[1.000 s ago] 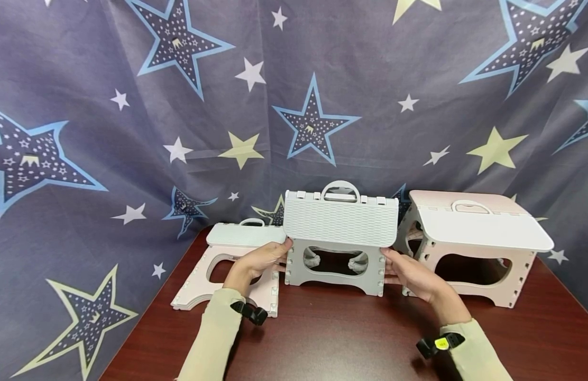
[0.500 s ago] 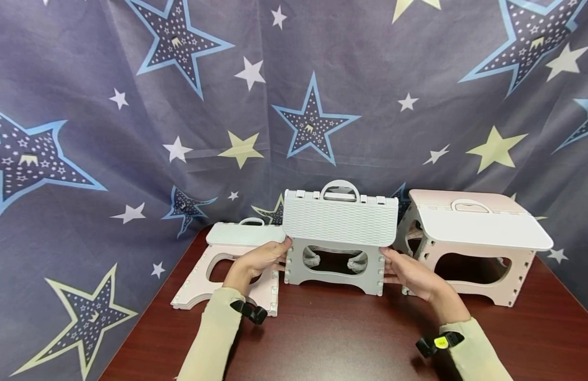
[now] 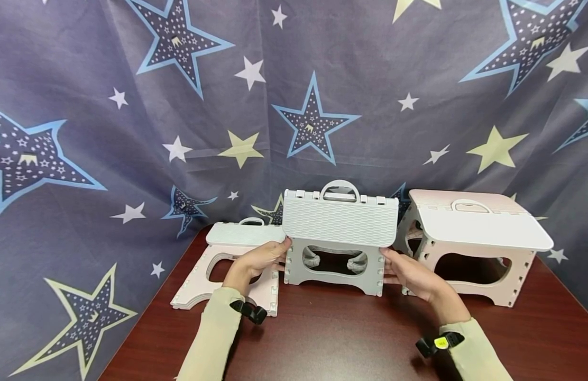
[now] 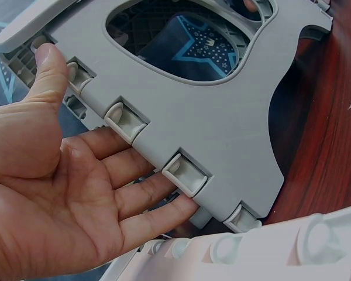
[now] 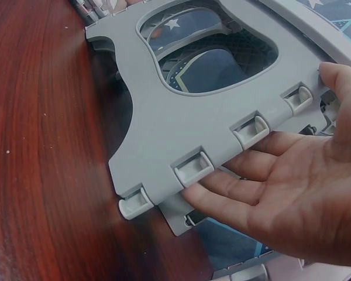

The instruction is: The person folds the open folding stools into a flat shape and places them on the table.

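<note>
Between both hands stands a pale grey folding stool [image 3: 340,219] with a woven-textured top panel sloping toward me and a carry handle on its ridge. My left hand [image 3: 259,259] grips its left side. In the left wrist view the thumb lies at the upper corner and the fingers [image 4: 149,196] go behind the hinged edge. On the other side my right hand [image 3: 414,274] holds the right edge, thumb near the top panel. The right wrist view shows those fingers [image 5: 234,202] tucked behind the hinges. Fingertips are partly hidden behind the leg panel [image 5: 146,123].
A pink-and-white folding stool [image 3: 246,234], its legs folded nearly flat, leans at the left. A larger pink stool [image 3: 484,230] with a white front panel stands unfolded at the right. All rest on a dark red-brown table [image 3: 332,338] before a star-patterned curtain [image 3: 218,106].
</note>
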`<move>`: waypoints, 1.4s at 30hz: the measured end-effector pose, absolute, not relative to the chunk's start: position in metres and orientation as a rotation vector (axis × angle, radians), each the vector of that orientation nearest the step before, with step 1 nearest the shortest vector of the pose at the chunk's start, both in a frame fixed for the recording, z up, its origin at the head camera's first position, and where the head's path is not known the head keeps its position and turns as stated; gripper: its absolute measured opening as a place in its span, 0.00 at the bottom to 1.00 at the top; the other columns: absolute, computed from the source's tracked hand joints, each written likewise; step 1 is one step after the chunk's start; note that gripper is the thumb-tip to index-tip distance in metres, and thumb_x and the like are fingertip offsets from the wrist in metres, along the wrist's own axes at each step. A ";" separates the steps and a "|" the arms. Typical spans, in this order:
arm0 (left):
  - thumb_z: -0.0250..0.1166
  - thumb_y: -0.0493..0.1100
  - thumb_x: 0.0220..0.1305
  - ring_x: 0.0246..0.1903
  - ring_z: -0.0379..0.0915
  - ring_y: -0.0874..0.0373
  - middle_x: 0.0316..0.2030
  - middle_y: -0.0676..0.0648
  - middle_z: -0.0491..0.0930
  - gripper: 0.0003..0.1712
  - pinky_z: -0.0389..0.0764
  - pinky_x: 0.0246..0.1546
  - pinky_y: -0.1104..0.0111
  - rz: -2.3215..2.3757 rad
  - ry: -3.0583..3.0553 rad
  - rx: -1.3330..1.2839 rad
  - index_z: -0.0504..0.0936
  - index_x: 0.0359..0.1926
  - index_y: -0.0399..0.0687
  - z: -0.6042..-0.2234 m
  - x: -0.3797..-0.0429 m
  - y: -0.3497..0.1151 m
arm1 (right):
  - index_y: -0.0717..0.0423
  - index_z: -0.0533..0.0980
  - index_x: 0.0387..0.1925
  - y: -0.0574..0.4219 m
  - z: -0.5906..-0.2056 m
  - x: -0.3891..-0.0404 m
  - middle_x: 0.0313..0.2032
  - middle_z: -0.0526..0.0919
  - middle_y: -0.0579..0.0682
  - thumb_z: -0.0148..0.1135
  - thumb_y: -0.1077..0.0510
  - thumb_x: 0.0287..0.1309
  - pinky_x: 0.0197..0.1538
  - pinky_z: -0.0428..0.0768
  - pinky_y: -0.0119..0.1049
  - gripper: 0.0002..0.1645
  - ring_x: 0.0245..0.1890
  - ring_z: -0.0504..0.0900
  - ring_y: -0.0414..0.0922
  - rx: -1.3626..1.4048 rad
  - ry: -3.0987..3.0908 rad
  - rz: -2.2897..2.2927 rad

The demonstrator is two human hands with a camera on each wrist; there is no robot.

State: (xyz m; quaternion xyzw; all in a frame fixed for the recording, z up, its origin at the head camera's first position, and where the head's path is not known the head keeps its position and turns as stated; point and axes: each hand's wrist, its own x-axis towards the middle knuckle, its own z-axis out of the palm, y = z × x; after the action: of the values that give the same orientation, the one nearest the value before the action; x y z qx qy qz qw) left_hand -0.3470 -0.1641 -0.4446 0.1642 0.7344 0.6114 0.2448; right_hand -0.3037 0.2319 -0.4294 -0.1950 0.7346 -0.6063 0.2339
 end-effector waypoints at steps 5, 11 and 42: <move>0.53 0.83 0.53 0.40 0.80 0.63 0.34 0.54 0.78 0.38 0.82 0.59 0.54 1.677 1.995 0.454 0.68 0.30 0.53 -0.444 -0.347 -0.164 | 0.67 0.65 0.65 0.232 -0.429 -0.304 0.53 0.84 0.47 0.34 0.39 0.81 0.61 0.78 0.40 0.36 0.54 0.81 0.40 -0.540 2.015 -1.660; 0.53 0.82 0.54 0.40 0.79 0.62 0.34 0.53 0.78 0.39 0.81 0.60 0.53 1.683 1.987 0.448 0.70 0.35 0.50 -0.445 -0.347 -0.164 | 0.71 0.62 0.67 0.232 -0.430 -0.304 0.56 0.83 0.50 0.33 0.39 0.81 0.61 0.78 0.39 0.39 0.55 0.80 0.39 -0.529 2.023 -1.651; 0.52 0.84 0.53 0.41 0.79 0.63 0.34 0.54 0.78 0.39 0.78 0.64 0.51 1.686 2.042 0.407 0.64 0.26 0.53 -0.448 -0.349 -0.160 | 0.72 0.58 0.68 0.224 -0.434 -0.305 0.55 0.81 0.52 0.32 0.38 0.80 0.61 0.77 0.35 0.41 0.54 0.79 0.39 -0.485 2.069 -1.701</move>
State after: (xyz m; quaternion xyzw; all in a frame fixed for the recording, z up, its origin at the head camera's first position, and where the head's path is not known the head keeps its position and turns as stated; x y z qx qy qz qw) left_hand -0.3493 -0.1601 -0.4481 0.1480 0.7419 0.6125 0.2291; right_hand -0.3047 0.2237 -0.4335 -0.1744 0.7435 -0.6111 0.2082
